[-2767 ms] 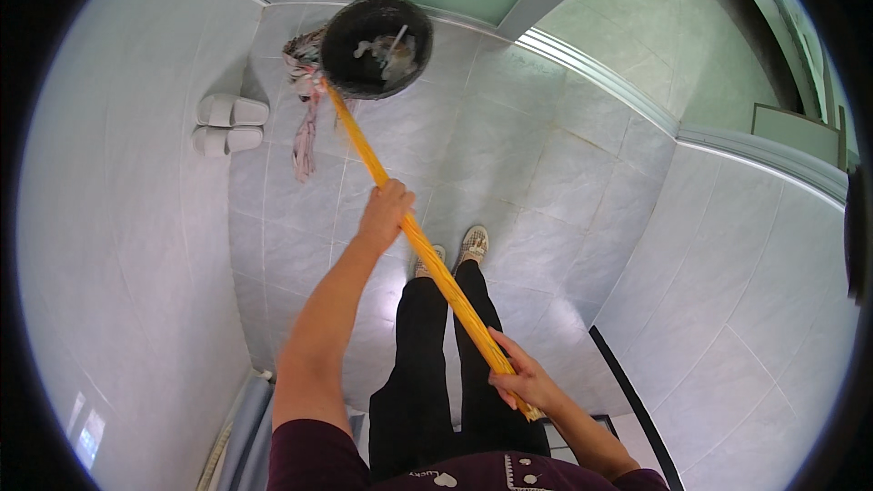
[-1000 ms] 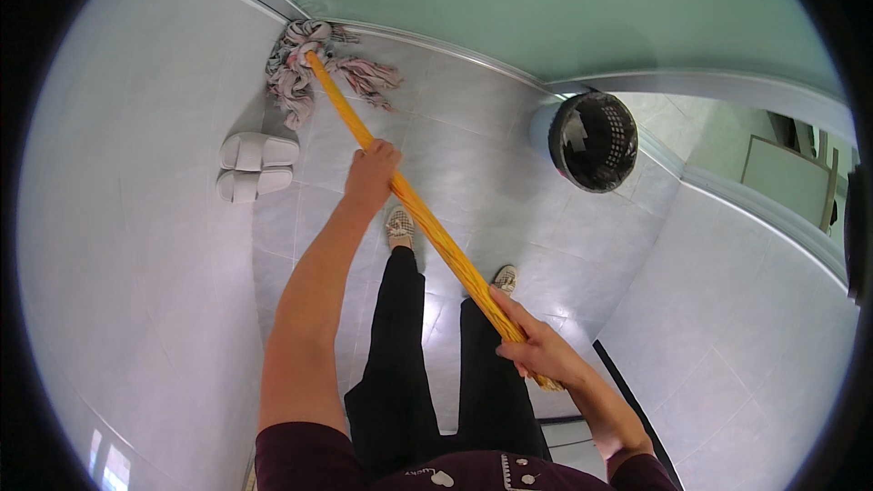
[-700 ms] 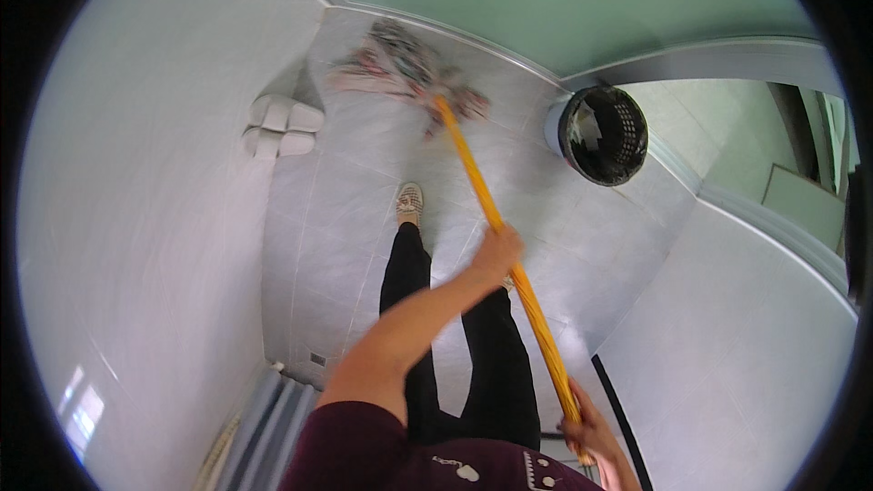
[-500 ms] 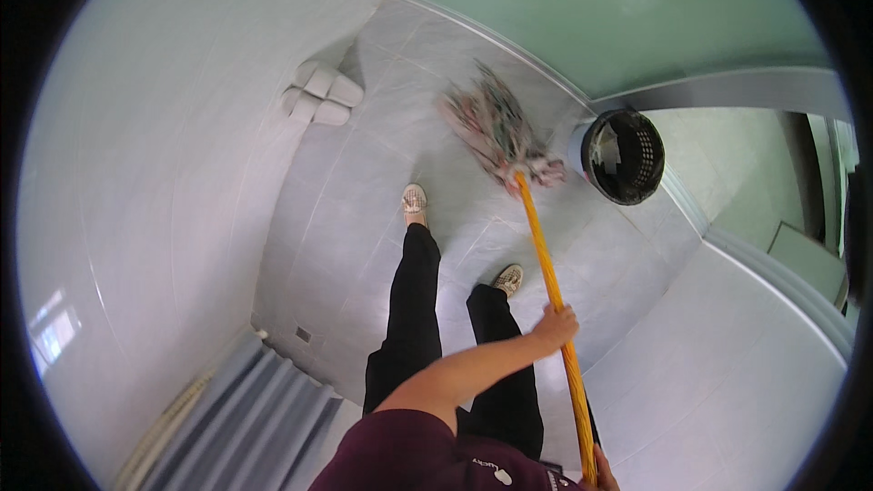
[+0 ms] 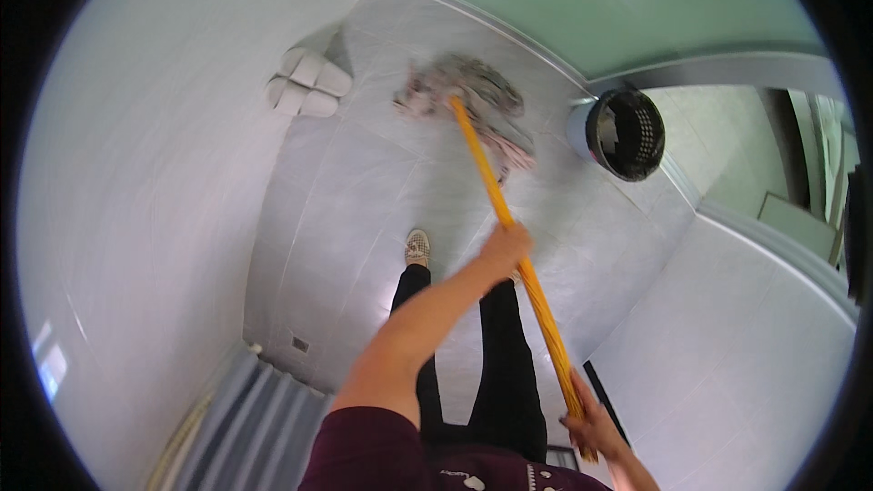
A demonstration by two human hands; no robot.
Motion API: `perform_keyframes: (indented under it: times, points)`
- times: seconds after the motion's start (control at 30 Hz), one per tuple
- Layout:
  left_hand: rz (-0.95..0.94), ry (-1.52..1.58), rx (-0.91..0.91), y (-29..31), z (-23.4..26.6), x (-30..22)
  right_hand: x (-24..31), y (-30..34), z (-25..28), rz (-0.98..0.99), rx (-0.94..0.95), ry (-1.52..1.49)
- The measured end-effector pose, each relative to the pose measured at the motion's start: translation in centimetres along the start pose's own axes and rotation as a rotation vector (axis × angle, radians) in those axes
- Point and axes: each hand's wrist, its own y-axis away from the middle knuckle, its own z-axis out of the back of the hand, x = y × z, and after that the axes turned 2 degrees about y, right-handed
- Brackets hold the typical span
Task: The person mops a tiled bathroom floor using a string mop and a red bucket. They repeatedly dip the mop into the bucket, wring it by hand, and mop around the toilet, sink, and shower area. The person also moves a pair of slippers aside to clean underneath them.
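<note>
A mop with a yellow handle [image 5: 543, 314] slants across the floor from lower right to upper left. Its mop head [image 5: 491, 95], a spread of grey and pinkish strips, lies on the grey tiles and is blurred by motion. My left hand [image 5: 506, 247] is closed round the middle of the handle, with the arm reaching forward over my legs. Close to the near end of the handle, my right hand [image 5: 593, 420] is wrapped round it by my right side.
A black-rimmed waste bin [image 5: 596, 134] stands right of the mop head, by the green glass panel [image 5: 582, 9]. White slippers [image 5: 307, 82] rest beside the left wall. A grey-blue striped curtain [image 5: 250, 432] hangs at lower left, near a floor drain [image 5: 300, 344]. My shoe [image 5: 417, 245] is below the mop.
The mop head has swept left and slightly farther away, changing its spread. My left hand has moved left and forward with the handle; my right hand has come further into view.
</note>
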Motion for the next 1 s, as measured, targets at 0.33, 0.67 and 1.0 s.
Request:
perform_keyframes:
  times: [0.33, 0.67, 1.0]
  points:
    - [0.252, -0.656, 0.131, -2.9, 15.8, 26.1, 17.8, -15.5, -8.0, 0.517, 0.107, -0.173]
    - [0.01, -0.68, 0.078, -2.7, 6.3, 16.6, 1.8, -16.4, -6.1, 0.501, 0.214, -0.676]
    - [-0.54, -0.185, 0.48, 2.8, -15.4, -15.9, -31.1, -3.6, -4.4, 0.111, 0.01, -0.733]
